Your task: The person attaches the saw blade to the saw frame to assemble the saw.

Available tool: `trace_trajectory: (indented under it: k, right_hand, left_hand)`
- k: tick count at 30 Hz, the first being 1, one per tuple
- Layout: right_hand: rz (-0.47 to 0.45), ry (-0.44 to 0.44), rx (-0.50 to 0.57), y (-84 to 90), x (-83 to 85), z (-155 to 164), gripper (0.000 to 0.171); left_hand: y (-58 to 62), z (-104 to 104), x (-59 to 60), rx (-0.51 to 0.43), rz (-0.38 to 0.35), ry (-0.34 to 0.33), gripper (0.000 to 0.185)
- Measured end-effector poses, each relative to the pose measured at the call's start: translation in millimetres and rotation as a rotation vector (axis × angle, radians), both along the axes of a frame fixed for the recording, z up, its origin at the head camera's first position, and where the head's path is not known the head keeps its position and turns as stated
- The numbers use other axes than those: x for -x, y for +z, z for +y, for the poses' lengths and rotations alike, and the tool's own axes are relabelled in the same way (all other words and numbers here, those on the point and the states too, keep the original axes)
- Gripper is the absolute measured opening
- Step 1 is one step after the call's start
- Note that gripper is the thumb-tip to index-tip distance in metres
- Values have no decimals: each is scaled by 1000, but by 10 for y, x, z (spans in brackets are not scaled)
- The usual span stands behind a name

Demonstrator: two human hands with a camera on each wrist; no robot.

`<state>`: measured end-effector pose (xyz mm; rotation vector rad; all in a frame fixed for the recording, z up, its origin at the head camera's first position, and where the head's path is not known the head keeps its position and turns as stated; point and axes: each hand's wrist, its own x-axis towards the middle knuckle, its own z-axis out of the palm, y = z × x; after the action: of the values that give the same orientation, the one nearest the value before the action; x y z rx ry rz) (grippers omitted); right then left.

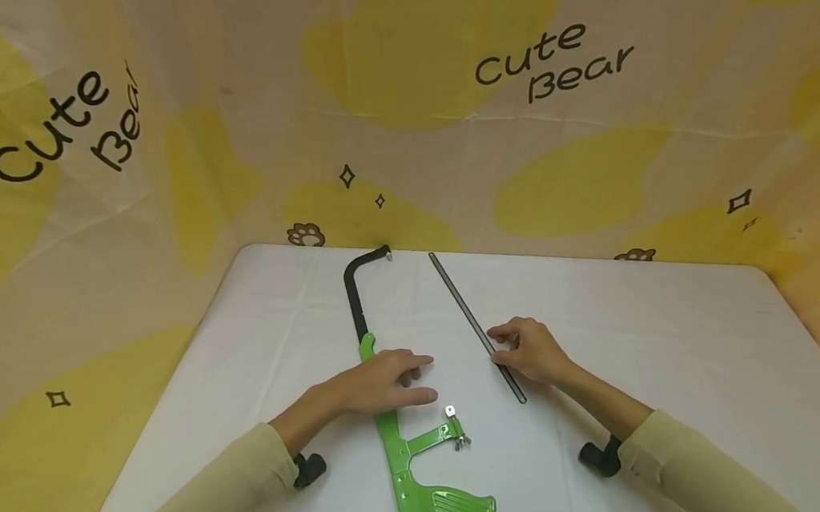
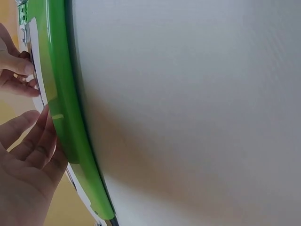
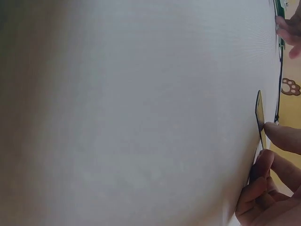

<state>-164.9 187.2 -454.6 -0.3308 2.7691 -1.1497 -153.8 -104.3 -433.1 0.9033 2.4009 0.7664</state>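
Observation:
A hacksaw frame (image 1: 399, 451) lies on the white table, its green handle toward me and its black bow reaching the far edge. My left hand (image 1: 384, 380) is over the green part, index finger and thumb extended to the right, with nothing between them. In the left wrist view the green frame (image 2: 63, 84) crosses in front of that hand (image 2: 28, 160). A grey hacksaw blade (image 1: 460, 304) slants to the right of the frame. My right hand (image 1: 531, 351) pinches it below its middle. The right wrist view shows the blade (image 3: 259, 110) at thumb and fingertips.
A clamp with a wing nut (image 1: 461, 441) sits on the frame's short green arm. Black wrist mounts (image 1: 599, 460) show beneath both sleeves. Yellow patterned cloth (image 1: 397, 88) rises behind the white table (image 1: 677, 347).

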Motion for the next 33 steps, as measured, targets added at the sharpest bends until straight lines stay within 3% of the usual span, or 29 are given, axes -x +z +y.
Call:
trace_trajectory:
  k: [11, 20, 33]
  right_hand:
    - [24, -21, -58, 13, -6, -38, 29]
    - [32, -36, -96, 14, -8, -68, 26]
    - [20, -60, -81, 30, 5, -113, 23]
  left_hand:
    - [0, 58, -58, -132, -137, -63, 62]
    - [-26, 93, -112, -155, -255, -57, 58]
    - [-65, 108, -155, -143, -286, -94, 51]
